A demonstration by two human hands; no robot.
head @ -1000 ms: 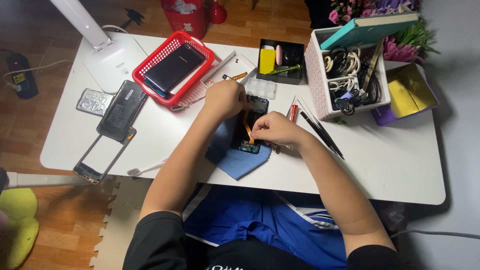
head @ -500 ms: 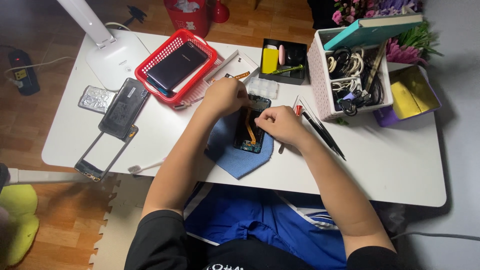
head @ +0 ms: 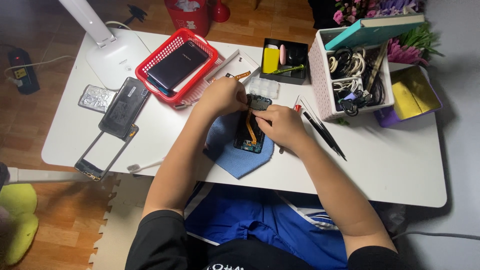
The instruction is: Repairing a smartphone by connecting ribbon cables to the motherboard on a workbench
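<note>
An opened phone (head: 251,132) with an orange flex cable lies back-up on a blue cloth (head: 239,159) on the white table (head: 390,165). My left hand (head: 223,96) rests on the phone's top left corner and grips it. My right hand (head: 280,125) sits on the phone's right side, fingers pinched at its upper part near the orange cable. Whether the right hand holds a small tool is hidden by the fingers.
A red basket (head: 150,62) holding a dark phone stands behind left. A phone back cover (head: 124,106), a frame (head: 102,152) and a white brush (head: 145,165) lie left. Black tweezers (head: 324,134), a black tray (head: 286,61), a pink cable box (head: 350,80) and a lamp base (head: 116,55) are nearby.
My right hand has moved up along the phone from its lower end to its upper part. My left hand stays at the top corner.
</note>
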